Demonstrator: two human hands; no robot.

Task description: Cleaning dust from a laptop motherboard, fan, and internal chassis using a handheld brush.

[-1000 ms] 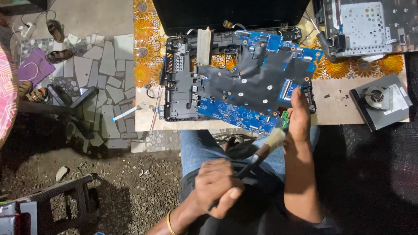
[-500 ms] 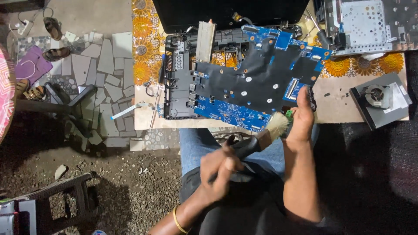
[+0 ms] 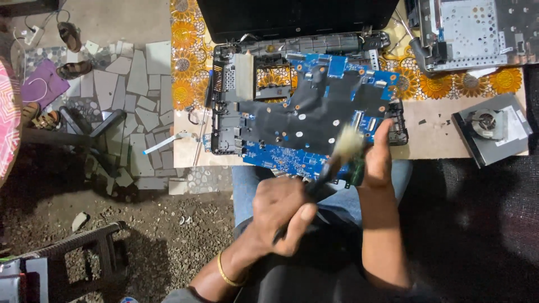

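A blue laptop motherboard [image 3: 314, 112] with a black film over its middle lies across an opened laptop base [image 3: 224, 112] on the table. My left hand [image 3: 281, 213] grips the black handle of a brush [image 3: 337, 157]; its pale bristles touch the board's lower right part. My right hand [image 3: 379, 157] holds the board's lower right edge, thumb up on the board.
A black laptop lid [image 3: 292, 17] stands at the table's back. A metal chassis panel [image 3: 477, 31] lies at the upper right, a cooling fan [image 3: 488, 126] on a grey drive at the right. Floral cloth [image 3: 188, 56] covers the table. Sandals [image 3: 70, 36] and a dark stool [image 3: 84, 129] sit left on tiled floor.
The brush has moved up from below the table edge onto the board's lower right area. My right hand stays on the board's edge.
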